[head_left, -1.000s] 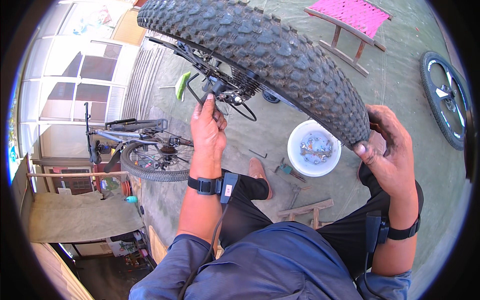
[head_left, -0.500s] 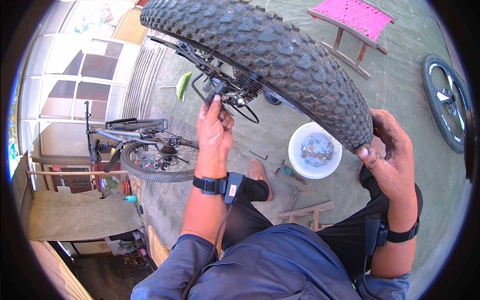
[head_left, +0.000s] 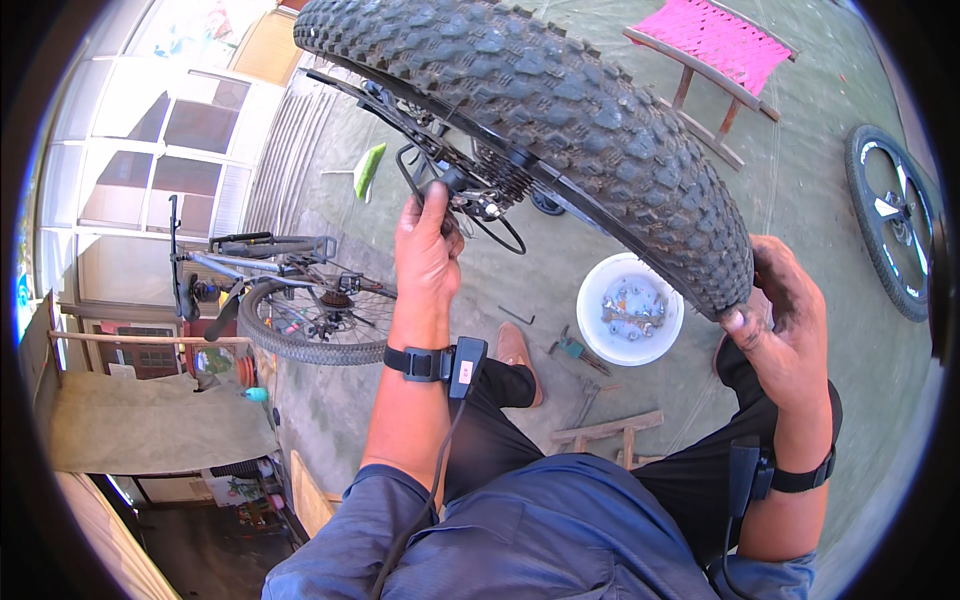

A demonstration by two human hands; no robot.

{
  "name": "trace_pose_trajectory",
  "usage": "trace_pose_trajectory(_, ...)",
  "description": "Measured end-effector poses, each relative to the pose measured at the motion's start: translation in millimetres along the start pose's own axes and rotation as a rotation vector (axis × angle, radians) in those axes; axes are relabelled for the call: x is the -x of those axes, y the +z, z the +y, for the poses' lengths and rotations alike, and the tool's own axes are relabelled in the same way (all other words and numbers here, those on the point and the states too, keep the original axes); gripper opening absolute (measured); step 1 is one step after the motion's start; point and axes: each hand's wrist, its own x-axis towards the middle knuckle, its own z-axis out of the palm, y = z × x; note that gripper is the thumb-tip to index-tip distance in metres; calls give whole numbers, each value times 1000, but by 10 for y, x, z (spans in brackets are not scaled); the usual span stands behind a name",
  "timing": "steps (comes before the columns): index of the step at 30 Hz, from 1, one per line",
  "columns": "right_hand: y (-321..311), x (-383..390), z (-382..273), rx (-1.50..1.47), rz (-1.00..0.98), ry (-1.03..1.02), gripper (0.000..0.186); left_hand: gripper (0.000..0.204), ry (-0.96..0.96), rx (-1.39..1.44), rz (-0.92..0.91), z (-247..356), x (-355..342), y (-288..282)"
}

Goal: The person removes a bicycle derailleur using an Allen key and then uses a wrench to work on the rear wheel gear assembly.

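Left hand (head_left: 428, 245) and right hand (head_left: 792, 330) are apart: left pinches a dark part (head_left: 455, 180) (partly hidden) by the cassette (head_left: 503, 178); right clasps the tyre (head_left: 560, 120). The tyre lies ahead, long axis slanting from far left down to the right hand, the nearer.

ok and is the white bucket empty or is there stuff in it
Not empty: the white bucket holds a scatter of small metal-looking pieces, with its white inside showing around them.
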Motion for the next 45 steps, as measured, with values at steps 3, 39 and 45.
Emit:
trace_pose_trajectory(3,0,-12,-18,-30,-14,33,63,22,52,-151,34,18,-39,1)
trace_pose_trajectory(39,78,15,166,-84,39,87,88,14,-104,192,-25,-200,120,-201)
trace_pose_trajectory(45,-27,41,310,-139,-18,74,93,14,-160,311,-100,-247,144,-152)
